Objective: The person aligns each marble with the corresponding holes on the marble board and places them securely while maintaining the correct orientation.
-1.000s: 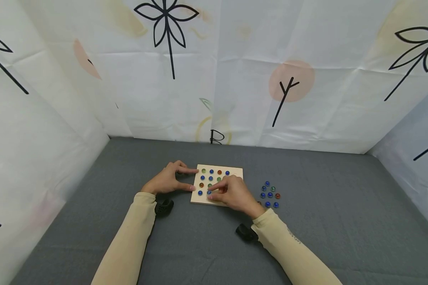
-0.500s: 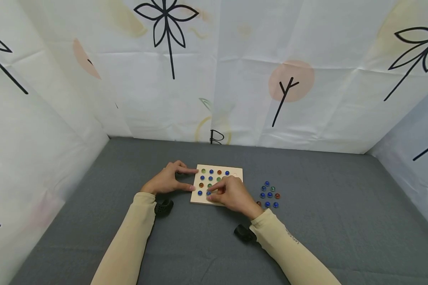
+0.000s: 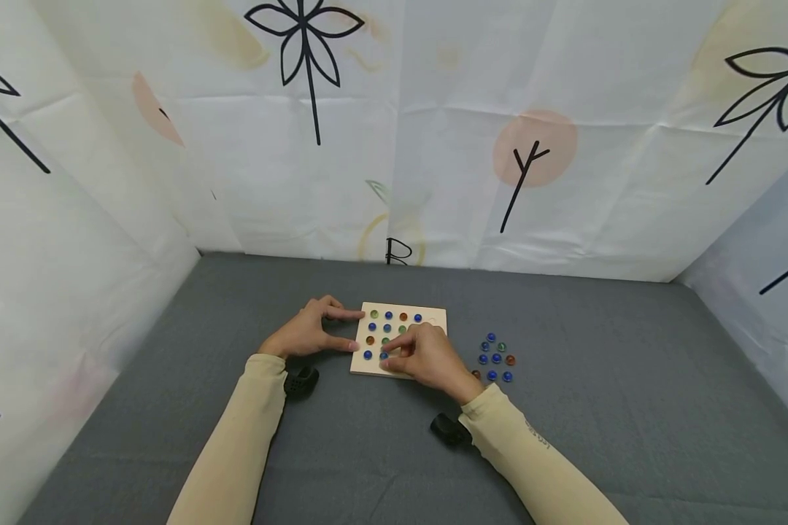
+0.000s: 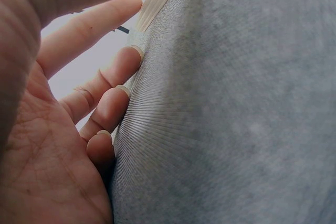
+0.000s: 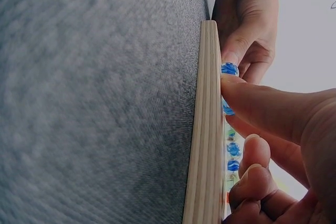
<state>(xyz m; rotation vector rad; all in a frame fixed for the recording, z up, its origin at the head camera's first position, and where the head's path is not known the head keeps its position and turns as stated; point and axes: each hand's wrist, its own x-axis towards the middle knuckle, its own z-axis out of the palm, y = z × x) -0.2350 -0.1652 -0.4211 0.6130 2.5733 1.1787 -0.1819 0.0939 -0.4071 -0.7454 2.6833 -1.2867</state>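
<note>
Right hand, laid over the board from four o'clock, pinches a small round blue glass marble between thumb and forefinger, the gap between them only as wide as the marble. That marble sits at about seven o'clock on a pale, square, layered wooden board, in the row nearest the person. Left hand, at nine o'clock, has its forefinger and thumb spread apart and touching the board's edge, gripping nothing between them.

I judge the marble light, hard and slick, apt to roll if let go outside a hollow; it is best taken by its sides, just above the wood. The board looks stiff and fairly light, so fingers along its edge should suit it.

Other blue, green and amber glass marbles stand in rows on the board, close enough to be nudged. The right hand hides its five o'clock part. At three to four o'clock, loose glass marbles lie on the grey cloth tabletop, the nearest just beside the right wrist and partly hidden by it
</note>
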